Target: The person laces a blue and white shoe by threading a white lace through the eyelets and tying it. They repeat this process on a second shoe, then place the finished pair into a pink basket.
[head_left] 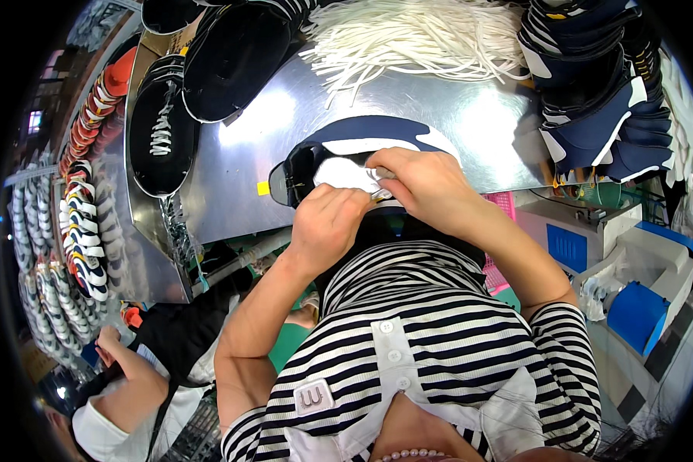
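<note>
A navy and white shoe upper [385,131] with a white tongue [339,172] lies at the near edge of the metal table, directly before me. My left hand [329,223] is closed at the upper's near edge, its fingertips pressed against it. From the right, my right hand [427,185] pinches a short piece of white shoelace [375,175] beside the tongue. The fingertips of both hands are close together. What exactly lies under the left fingers is partly hidden.
Loose white shoelaces [416,35] lie heaped at the table's far side. Stacked navy uppers [593,131] stand right, black uppers [162,138] left. Racked shoe uppers [85,231] hang further left. A grey and blue machine [631,285] is at right; another person [142,385] sits lower left.
</note>
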A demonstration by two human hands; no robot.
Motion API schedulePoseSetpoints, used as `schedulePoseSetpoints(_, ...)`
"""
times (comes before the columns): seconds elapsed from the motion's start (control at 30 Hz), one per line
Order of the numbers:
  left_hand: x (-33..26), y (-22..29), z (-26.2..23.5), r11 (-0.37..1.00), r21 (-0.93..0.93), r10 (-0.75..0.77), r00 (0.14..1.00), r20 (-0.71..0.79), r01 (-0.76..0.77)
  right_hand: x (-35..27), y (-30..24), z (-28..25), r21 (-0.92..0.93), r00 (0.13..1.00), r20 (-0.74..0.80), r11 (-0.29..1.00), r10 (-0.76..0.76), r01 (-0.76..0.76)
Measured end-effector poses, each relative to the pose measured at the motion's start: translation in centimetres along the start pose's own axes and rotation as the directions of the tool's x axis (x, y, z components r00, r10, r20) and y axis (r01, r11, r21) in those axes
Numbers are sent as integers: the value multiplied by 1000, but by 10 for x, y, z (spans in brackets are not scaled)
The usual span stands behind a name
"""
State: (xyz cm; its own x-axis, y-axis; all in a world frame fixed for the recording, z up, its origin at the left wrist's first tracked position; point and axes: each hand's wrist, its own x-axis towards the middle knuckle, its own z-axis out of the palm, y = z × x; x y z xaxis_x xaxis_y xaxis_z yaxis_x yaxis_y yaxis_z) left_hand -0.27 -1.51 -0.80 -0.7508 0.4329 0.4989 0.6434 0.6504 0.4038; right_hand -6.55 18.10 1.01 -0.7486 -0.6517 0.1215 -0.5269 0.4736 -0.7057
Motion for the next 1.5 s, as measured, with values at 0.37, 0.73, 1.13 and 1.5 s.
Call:
schedulePoseSetpoints(0.37, 15, -10, 16, 985, 40, 164, 986, 31, -165, -7, 39, 9, -105, 993, 111, 994, 50, -38)
schedulePoseSetpoints(0.73, -3, -17, 10, 987, 87, -156, 953, 260, 138, 13, 12, -25, 695, 917, -303, 718, 258, 28)
schedulePoseSetpoints(1.13, 32, -5, -6, 617, -341, -676, 700, 232, 709, 15, 17, 19, 804, 874, -188, 581, 448, -125)
schedulePoseSetpoints(1.5, 29, 8, 15, 665, -308, -720, 693, -24, 680, -11, 8, 1, 538, 923, -219, 829, 316, -156)
